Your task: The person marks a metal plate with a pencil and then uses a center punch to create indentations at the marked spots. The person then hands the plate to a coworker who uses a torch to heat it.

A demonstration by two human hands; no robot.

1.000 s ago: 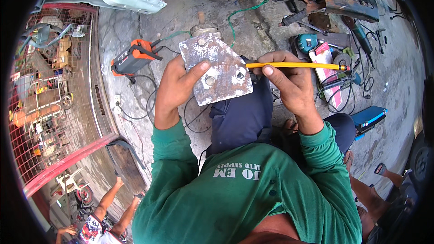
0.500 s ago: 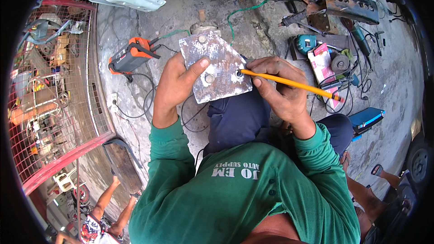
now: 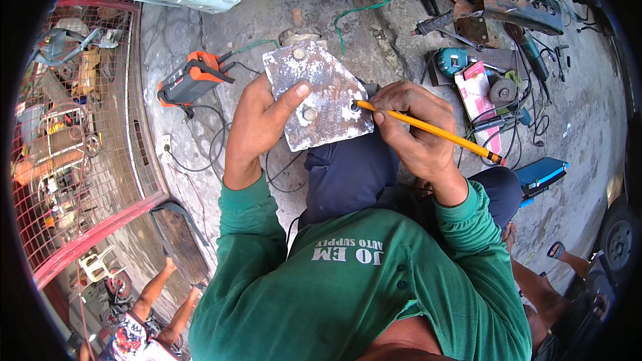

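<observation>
Held up above my knee is a worn metal plate (image 3: 321,90) with flaking whitish paint and one slanted corner. Two bolt heads show in it, and a dark hole sits near its right edge. My left hand (image 3: 262,117) grips the plate's left side, thumb flat on the face and the other fingers hidden behind. Pinched in my right hand (image 3: 420,127) is a yellow pencil (image 3: 445,135). Its tip meets the plate at the hole, and its eraser end points down to the right. Behind the plate's top edge, a rusty round metal part (image 3: 299,27) shows on the concrete.
An orange and black welding machine (image 3: 194,79) with cables stands to the left, near a red wire-mesh fence (image 3: 80,134). Tools lie at the right: a teal grinder (image 3: 452,61), a pink box (image 3: 473,90), and a blue-black case (image 3: 542,177). Other people's legs (image 3: 155,291) show lower left.
The pencil's eraser end has swung slightly downward while its tip stays at the hole. My left hand keeps its hold on the plate, and the whole view has shifted slightly.
</observation>
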